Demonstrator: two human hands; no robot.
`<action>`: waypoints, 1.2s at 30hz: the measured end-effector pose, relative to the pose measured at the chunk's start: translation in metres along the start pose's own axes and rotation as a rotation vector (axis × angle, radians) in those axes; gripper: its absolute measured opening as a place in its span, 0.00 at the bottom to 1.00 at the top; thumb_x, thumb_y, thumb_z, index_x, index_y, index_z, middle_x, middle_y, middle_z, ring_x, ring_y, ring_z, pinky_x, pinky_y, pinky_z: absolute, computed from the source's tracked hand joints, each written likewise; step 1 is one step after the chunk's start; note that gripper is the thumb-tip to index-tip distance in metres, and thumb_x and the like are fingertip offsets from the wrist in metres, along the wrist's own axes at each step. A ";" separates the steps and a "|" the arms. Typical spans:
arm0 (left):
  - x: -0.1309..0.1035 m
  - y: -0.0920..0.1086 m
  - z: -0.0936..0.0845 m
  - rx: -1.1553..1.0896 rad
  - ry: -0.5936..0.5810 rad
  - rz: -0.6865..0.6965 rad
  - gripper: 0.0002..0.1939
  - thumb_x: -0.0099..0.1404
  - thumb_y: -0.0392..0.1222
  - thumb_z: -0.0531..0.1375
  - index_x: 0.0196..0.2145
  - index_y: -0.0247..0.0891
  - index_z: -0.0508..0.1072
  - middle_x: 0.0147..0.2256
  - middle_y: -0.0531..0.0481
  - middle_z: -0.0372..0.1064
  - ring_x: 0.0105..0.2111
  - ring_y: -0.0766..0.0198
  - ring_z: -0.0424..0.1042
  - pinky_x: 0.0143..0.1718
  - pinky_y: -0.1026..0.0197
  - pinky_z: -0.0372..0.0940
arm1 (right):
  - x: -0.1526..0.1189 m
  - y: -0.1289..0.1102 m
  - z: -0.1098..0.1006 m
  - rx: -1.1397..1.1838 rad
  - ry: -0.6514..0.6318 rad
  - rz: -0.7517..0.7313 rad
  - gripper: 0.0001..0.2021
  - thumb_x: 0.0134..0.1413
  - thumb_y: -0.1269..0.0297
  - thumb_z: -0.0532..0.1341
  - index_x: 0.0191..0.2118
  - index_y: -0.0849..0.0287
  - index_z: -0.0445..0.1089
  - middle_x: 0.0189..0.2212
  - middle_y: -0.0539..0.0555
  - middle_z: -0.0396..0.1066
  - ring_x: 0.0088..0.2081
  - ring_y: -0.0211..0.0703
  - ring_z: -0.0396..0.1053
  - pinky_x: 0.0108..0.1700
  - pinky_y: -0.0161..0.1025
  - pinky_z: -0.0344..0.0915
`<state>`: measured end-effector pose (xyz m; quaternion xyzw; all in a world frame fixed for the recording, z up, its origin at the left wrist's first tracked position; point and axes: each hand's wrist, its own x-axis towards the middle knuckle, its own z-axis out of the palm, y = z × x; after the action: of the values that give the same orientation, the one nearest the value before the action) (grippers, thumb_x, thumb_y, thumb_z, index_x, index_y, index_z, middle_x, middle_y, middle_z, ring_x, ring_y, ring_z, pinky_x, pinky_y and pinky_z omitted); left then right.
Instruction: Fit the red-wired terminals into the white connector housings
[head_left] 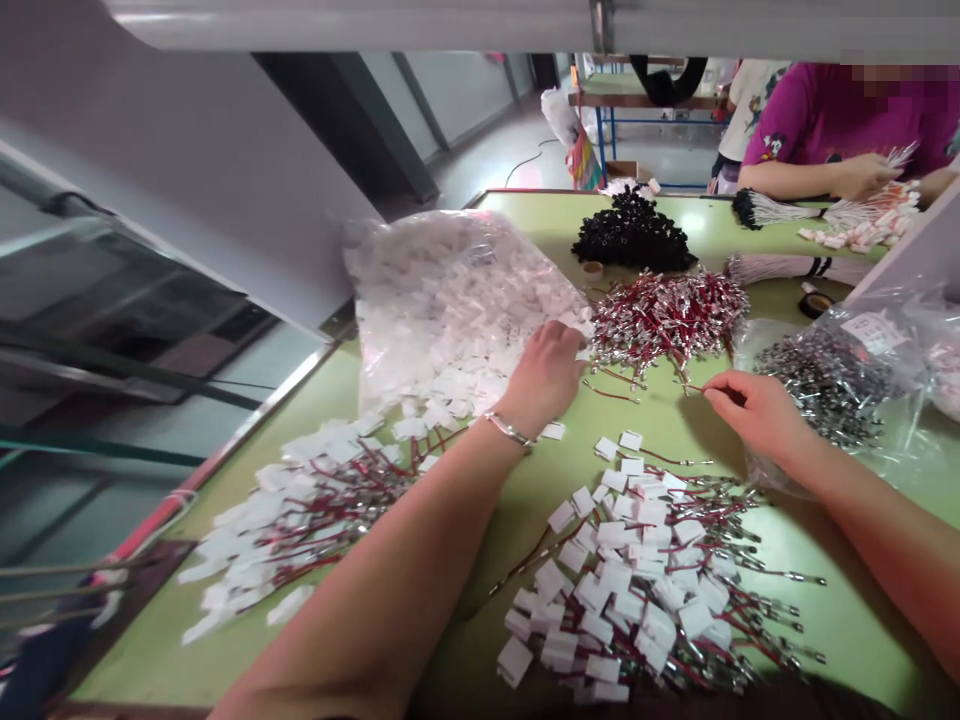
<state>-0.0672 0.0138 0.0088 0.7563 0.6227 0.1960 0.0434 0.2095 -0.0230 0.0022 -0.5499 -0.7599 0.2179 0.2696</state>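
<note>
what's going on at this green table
The person's right hand pinches a thin reddish wire with a metal end, near a heap of red wires. The left hand is at the edge of a clear plastic bag of white pieces; its grip is hidden. Two heaps of white pieces with red wires lie nearer. Beyond, a co-worker's hand holds thin white wires.

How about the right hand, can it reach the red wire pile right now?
Probably yes. The right hand is close to the red wire pile, and only a thin wire, seemingly pinched in that hand, and green tabletop show between them.
</note>
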 end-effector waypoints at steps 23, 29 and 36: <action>-0.028 0.055 0.012 -1.551 -0.453 -0.454 0.07 0.58 0.34 0.62 0.37 0.34 0.73 0.29 0.52 0.69 0.27 0.72 0.69 0.35 0.65 0.65 | -0.012 -0.020 0.002 -0.030 -0.010 -0.168 0.09 0.58 0.63 0.56 0.32 0.55 0.74 0.26 0.49 0.74 0.26 0.37 0.67 0.30 0.36 0.60; -0.027 0.058 0.008 -1.406 -0.515 -0.431 0.09 0.57 0.39 0.64 0.36 0.35 0.71 0.25 0.51 0.70 0.22 0.72 0.67 0.26 0.65 0.61 | -0.014 -0.023 0.002 -0.401 0.045 -0.304 0.13 0.61 0.64 0.51 0.33 0.56 0.73 0.28 0.52 0.75 0.28 0.42 0.69 0.28 0.38 0.55; -0.029 0.066 0.009 -1.205 -0.459 -0.354 0.08 0.57 0.40 0.64 0.32 0.36 0.69 0.23 0.51 0.70 0.19 0.71 0.65 0.21 0.64 0.58 | -0.016 -0.028 0.008 -0.585 0.065 -0.297 0.14 0.61 0.63 0.51 0.27 0.55 0.69 0.20 0.49 0.72 0.21 0.38 0.64 0.24 0.37 0.43</action>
<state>-0.0077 -0.0272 0.0133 0.5088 0.4939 0.3339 0.6211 0.1883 -0.0465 0.0105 -0.4940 -0.8531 -0.0688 0.1531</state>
